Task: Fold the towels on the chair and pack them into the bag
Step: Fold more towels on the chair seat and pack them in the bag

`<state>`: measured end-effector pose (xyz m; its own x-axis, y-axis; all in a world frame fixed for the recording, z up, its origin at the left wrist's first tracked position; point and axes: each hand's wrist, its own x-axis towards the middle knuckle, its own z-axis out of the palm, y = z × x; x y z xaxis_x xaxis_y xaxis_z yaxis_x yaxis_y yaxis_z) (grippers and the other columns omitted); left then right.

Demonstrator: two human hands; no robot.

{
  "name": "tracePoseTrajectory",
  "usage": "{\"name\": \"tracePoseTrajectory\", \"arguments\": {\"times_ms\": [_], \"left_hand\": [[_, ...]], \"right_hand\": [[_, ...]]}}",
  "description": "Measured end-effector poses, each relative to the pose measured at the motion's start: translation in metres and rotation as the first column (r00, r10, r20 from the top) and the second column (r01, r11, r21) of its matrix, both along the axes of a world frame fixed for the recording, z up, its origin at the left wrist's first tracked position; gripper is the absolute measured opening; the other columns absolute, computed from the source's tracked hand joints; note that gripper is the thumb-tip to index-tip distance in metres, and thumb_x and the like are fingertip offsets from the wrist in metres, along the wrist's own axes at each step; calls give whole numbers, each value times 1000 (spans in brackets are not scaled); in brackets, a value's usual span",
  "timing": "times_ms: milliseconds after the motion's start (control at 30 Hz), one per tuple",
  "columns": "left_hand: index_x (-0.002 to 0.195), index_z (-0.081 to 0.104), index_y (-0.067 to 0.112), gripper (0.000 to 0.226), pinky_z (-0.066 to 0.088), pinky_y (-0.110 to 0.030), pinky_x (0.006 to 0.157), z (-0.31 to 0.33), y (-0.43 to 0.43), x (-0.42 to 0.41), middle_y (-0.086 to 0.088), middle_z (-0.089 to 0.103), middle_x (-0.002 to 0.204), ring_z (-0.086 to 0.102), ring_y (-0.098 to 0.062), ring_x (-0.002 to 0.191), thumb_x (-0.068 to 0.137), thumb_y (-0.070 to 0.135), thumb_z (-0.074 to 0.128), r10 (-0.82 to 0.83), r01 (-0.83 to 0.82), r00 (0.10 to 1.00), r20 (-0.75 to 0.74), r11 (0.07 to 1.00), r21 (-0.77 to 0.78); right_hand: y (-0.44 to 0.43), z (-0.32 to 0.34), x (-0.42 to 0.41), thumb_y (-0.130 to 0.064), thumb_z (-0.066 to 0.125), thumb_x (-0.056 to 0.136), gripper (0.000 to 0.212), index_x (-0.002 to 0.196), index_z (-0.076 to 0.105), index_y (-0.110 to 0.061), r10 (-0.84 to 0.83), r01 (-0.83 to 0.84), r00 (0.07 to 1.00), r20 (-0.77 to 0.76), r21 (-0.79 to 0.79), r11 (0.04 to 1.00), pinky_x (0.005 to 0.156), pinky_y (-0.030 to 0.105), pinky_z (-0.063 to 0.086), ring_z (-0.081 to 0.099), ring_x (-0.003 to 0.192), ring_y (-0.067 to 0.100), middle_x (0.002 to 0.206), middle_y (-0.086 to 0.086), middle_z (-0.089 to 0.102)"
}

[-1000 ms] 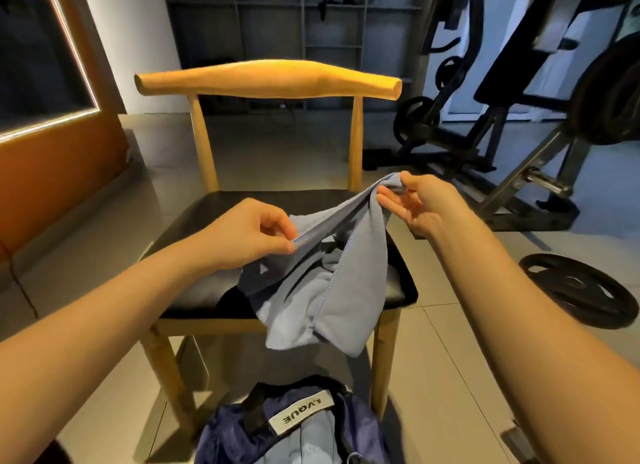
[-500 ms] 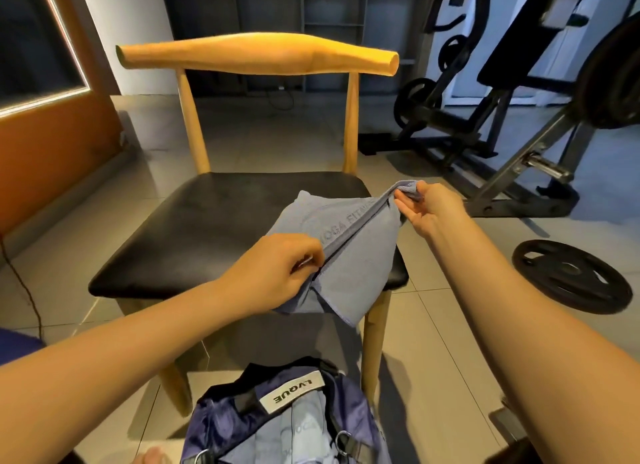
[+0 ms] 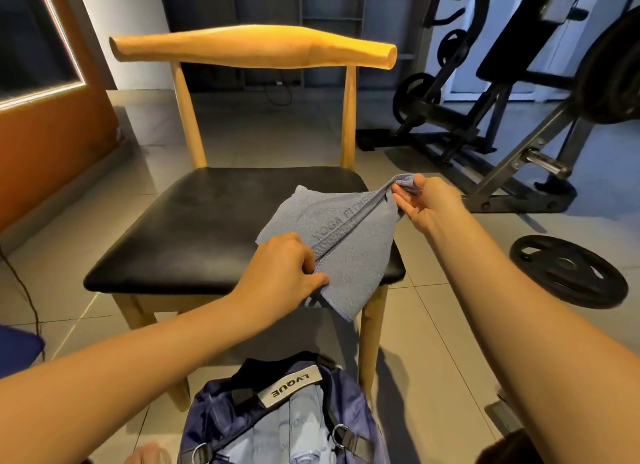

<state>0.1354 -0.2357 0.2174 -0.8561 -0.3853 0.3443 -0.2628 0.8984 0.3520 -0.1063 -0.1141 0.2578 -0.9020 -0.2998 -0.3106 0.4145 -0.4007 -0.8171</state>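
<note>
Right now a grey-blue towel (image 3: 346, 245) lies over the 4 o'clock corner of the chair (image 3: 194, 235), on its black padded seat. The towel is folded along a ridge that runs from 7 o'clock up to 1 o'clock, and the raised letters "YOGA FITNESS" run along that ridge. Its lower flap hangs off the front edge of the seat, beside the chair's front leg.

The person's left hand (image 3: 284, 266) grips the ridge at its 7 o'clock end. Its fingers are curled round the cloth and its thumb lies along the hem. The right hand (image 3: 426, 204) holds the 1 o'clock end just past the side edge of the seat. The thumb and forefinger pinch the corner and the other fingers are loosely spread below it. Between the two hands the fold is pulled fairly straight.

At 6 o'clock from the chair, on the floor tiles, stands a navy bag (image 3: 214, 418) with its mouth open. A pale strap label (image 3: 289, 385) on it reads "LVQUE". Pale blue folded cloth (image 3: 301, 429) shows inside the bag.

At 3 o'clock from the seat a black weight plate (image 3: 568, 271) lies flat on the floor. A dark gym machine (image 3: 485, 127) stands towards 1 o'clock. An orange wall panel (image 3: 45, 145) stands at 9 o'clock.
</note>
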Motion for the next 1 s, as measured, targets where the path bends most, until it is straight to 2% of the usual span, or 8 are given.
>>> {"name": "tracePoseTrajectory", "arguments": {"times_ms": [133,367,500,600,700,767,833,1000], "left_hand": [[70,72,21,18,39,-29,71,-2,1,2,9,58,86,55,-9,78,79,30,85,-3,6,1000,-26,991,133],[62,69,23,22,39,-27,64,9,-8,15,12,63,74,54,-2,66,78,27,84,19,9,995,-98,962,272],[64,69,25,21,50,-26,61,26,-20,30,11,67,68,60,-9,65,80,21,82,-51,88,987,-150,964,250],[65,69,24,22,49,-25,59,44,-34,42,8,66,67,59,-16,63,81,18,81,-140,173,977,-161,960,221],[67,69,24,20,52,-36,62,63,-52,53,3,65,69,60,-20,66,84,21,80,-227,250,964,-139,949,191],[71,70,25,18,55,-34,65,78,-63,61,3,65,74,62,-22,72,87,23,77,-277,298,951,-141,940,167],[74,70,25,16,54,-34,65,93,-72,68,3,65,76,61,-23,72,89,23,76,-295,316,941,-165,941,122],[79,75,24,10,58,-35,69,108,-87,75,3,70,76,67,-20,74,88,27,77,-234,258,947,-221,962,88]], "right_hand": [[0,3,0,-8,58,101,29,127,59,2,-6,6,1000,0,-1,1000,67,36,65,77,90,28,106,23,73],[4,8,1,-12,61,100,29,127,59,-2,-16,15,999,-39,-8,1000,71,39,65,77,86,27,104,21,73],[8,17,6,-10,61,100,29,127,57,-1,-43,40,996,-74,-50,998,76,40,65,78,83,27,101,21,73],[10,25,13,-4,57,100,12,111,58,0,-53,46,993,-110,-66,997,81,40,63,75,81,26,92,19,71],[12,34,12,-4,52,99,12,107,60,-3,-30,35,976,-216,19,999,62,31,61,73,65,20,86,15,70],[16,36,11,-9,50,100,15,106,64,-7,-44,125,927,-372,196,972,60,28,58,67,57,15,80,10,69],[22,38,15,-15,50,102,18,110,65,-7,-45,239,844,-535,299,924,55,26,52,56,54,13,72,5,62],[28,47,24,-24,52,104,23,113,61,-5,-17,292,748,-663,307,906,43,20,37,44,53,10,71,1,51]]}}
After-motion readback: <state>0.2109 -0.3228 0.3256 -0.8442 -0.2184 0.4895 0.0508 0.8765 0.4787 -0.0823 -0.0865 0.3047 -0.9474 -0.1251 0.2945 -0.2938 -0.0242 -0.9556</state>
